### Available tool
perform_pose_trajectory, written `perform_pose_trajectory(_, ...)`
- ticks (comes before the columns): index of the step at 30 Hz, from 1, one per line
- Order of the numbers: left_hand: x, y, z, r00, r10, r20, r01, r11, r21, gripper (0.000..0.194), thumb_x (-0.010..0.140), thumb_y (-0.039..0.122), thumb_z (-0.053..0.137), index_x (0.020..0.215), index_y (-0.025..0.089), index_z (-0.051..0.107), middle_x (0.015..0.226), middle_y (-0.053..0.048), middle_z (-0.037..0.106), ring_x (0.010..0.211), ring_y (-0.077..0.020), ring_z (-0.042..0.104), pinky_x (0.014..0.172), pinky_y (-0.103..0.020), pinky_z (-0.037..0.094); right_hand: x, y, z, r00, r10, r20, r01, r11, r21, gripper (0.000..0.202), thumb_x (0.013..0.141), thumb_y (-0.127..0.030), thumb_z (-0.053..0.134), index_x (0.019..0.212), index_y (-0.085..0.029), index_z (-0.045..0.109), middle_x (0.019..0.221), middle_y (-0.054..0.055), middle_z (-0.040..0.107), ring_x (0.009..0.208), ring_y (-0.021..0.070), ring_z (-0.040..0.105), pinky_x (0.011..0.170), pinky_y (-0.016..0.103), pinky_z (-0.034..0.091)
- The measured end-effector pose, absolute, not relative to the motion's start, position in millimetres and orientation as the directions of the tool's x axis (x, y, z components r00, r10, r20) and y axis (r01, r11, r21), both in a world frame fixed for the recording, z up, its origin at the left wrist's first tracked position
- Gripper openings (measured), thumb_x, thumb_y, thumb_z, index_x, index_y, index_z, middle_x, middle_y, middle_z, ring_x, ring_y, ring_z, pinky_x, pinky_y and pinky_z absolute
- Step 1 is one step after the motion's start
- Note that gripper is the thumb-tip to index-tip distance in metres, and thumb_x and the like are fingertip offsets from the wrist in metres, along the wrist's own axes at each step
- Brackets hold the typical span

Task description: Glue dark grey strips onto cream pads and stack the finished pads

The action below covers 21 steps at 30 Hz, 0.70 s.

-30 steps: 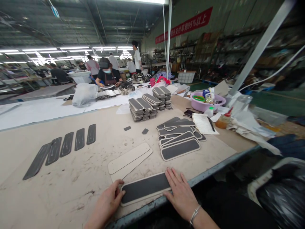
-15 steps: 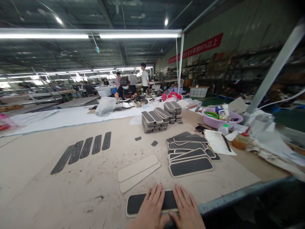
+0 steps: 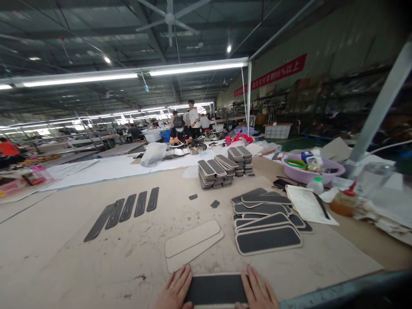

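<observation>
A dark grey rectangular panel with a pale border (image 3: 216,289) lies flat on the table near my body. My left hand (image 3: 175,288) rests on its left end, with fingers stretched out flat. Over the right end lies my right hand (image 3: 257,289), its fingers also extended and flat. Just beyond the panel are two overlapping pale blank panels (image 3: 193,238). To their right is a loose, overlapping pile of finished-looking dark panels with pale edges (image 3: 268,239). Several narrow dark strips (image 3: 121,210) with a shiny look lie in a row at the left.
Neat stacks of bordered panels (image 3: 215,174) stand farther back. On the right are a purple basin (image 3: 298,174), a written sheet with a pen (image 3: 307,204) and a red-tipped glue bottle (image 3: 344,201). Two small dark scraps (image 3: 215,204) lie mid-table. Co-workers are beyond the far end.
My hands have moved apart, from the middle of the panel out to its two ends. The camera view has tilted up and turned slightly left.
</observation>
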<state>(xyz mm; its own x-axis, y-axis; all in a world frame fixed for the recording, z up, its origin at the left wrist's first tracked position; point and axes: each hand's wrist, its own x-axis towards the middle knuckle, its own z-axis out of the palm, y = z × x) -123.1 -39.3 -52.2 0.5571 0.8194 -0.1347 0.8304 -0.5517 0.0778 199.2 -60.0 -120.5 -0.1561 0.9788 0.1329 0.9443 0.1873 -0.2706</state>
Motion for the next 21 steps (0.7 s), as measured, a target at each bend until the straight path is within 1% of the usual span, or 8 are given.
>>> perform_pose_trajectory(3, -110.0, -39.1, -30.4, 0.492, 0.856, -0.159, 0.862, -0.455, 0.223, 0.057, 0.081, 0.026, 0.049, 0.137, 0.023, 0.038, 0.145, -0.007, 0.034, 0.133, -0.0286, 0.03, 0.109, -0.045, 0.028, 200.9, -60.4, -81.5, -0.199, 0.98, 0.007, 0.918, 0.189, -0.349, 0.056, 0.081, -0.044, 0.046, 0.132, -0.019, 0.046, 0.141, 0.01, 0.038, 0.128, 0.0311, 0.036, 0.103, 0.047, 0.033)
perform_pose_trajectory(5, -98.3, -37.9, -7.0, 0.419, 0.885, -0.203, 0.89, -0.356, 0.283, 0.055, 0.073, 0.024, 0.055, 0.127, 0.017, 0.05, 0.142, -0.01, 0.039, 0.133, -0.0283, 0.029, 0.11, -0.041, 0.026, 199.1, -62.0, -54.7, -0.17, 0.985, -0.011, 0.905, 0.152, -0.399, 0.06, 0.079, -0.036, 0.048, 0.135, -0.016, 0.041, 0.141, 0.01, 0.039, 0.129, 0.0286, 0.035, 0.106, 0.042, 0.03)
perform_pose_trajectory(7, -85.5, -35.0, 16.6, 0.356, 0.899, -0.254, 0.912, -0.274, 0.307, 0.051, 0.062, 0.02, 0.057, 0.113, 0.014, 0.056, 0.136, -0.012, 0.045, 0.127, -0.027, 0.036, 0.107, -0.035, 0.03, 195.5, -62.7, -33.9, -0.137, 0.991, -0.005, 0.883, 0.12, -0.454, 0.069, 0.073, -0.031, 0.051, 0.138, -0.017, 0.035, 0.138, 0.009, 0.043, 0.126, 0.0265, 0.037, 0.106, 0.038, 0.03)
perform_pose_trajectory(10, -69.8, -28.7, 38.0, 0.304, 0.897, -0.322, 0.933, -0.211, 0.291, 0.044, 0.053, 0.018, 0.056, 0.097, 0.013, 0.057, 0.117, -0.012, 0.053, 0.11, -0.0249, 0.048, 0.096, -0.032, 0.037, 191.2, -60.7, -16.7, -0.12, 0.992, -0.023, 0.844, 0.09, -0.528, 0.079, 0.065, -0.026, 0.054, 0.14, -0.018, 0.032, 0.132, 0.009, 0.047, 0.121, 0.0249, 0.04, 0.104, 0.035, 0.03)
perform_pose_trajectory(13, -64.4, -22.6, 37.1, 0.248, 0.892, -0.379, 0.953, -0.153, 0.261, 0.044, 0.049, 0.016, 0.057, 0.093, 0.012, 0.054, 0.107, -0.011, 0.056, 0.102, -0.0241, 0.05, 0.09, -0.031, 0.038, 191.5, -56.6, -11.8, -0.106, 0.992, -0.064, 0.812, 0.049, -0.582, 0.086, 0.059, -0.025, 0.055, 0.141, -0.019, 0.029, 0.133, 0.009, 0.043, 0.121, 0.025, 0.038, 0.103, 0.033, 0.03)
perform_pose_trajectory(16, -69.0, -18.7, 28.5, 0.244, 0.893, -0.378, 0.931, -0.107, 0.348, 0.053, 0.048, 0.011, 0.057, 0.101, 0.014, 0.051, 0.102, -0.006, 0.057, 0.096, -0.0194, 0.052, 0.084, -0.025, 0.039, 196.1, -54.5, -13.1, -0.083, 0.993, -0.086, 0.782, 0.011, -0.623, 0.091, 0.056, -0.026, 0.057, 0.141, -0.019, 0.028, 0.13, 0.008, 0.045, 0.119, 0.0254, 0.039, 0.103, 0.033, 0.03)
perform_pose_trajectory(17, -71.6, -17.6, 27.1, 0.272, 0.89, -0.367, 0.911, -0.116, 0.395, 0.051, 0.05, 0.011, 0.056, 0.101, 0.015, 0.051, 0.098, -0.004, 0.058, 0.091, -0.0176, 0.053, 0.08, -0.023, 0.039, 198.4, -54.5, -14.3, -0.076, 0.993, -0.086, 0.772, 0.004, -0.636, 0.091, 0.055, -0.026, 0.058, 0.141, -0.019, 0.029, 0.128, 0.008, 0.047, 0.117, 0.0254, 0.04, 0.102, 0.033, 0.03)
perform_pose_trajectory(21, -76.6, -10.8, 32.0, 0.466, 0.85, -0.247, 0.76, -0.24, 0.604, 0.008, 0.071, 0.024, 0.053, 0.074, 0.019, 0.059, 0.077, 0.0, 0.055, 0.077, -0.0147, 0.054, 0.071, -0.022, 0.039, 211.7, -55.2, -17.9, -0.017, 0.998, -0.056, 0.693, -0.029, -0.72, 0.089, 0.057, -0.027, 0.06, 0.14, -0.019, 0.03, 0.126, 0.008, 0.05, 0.114, 0.0229, 0.045, 0.1, 0.031, 0.034)
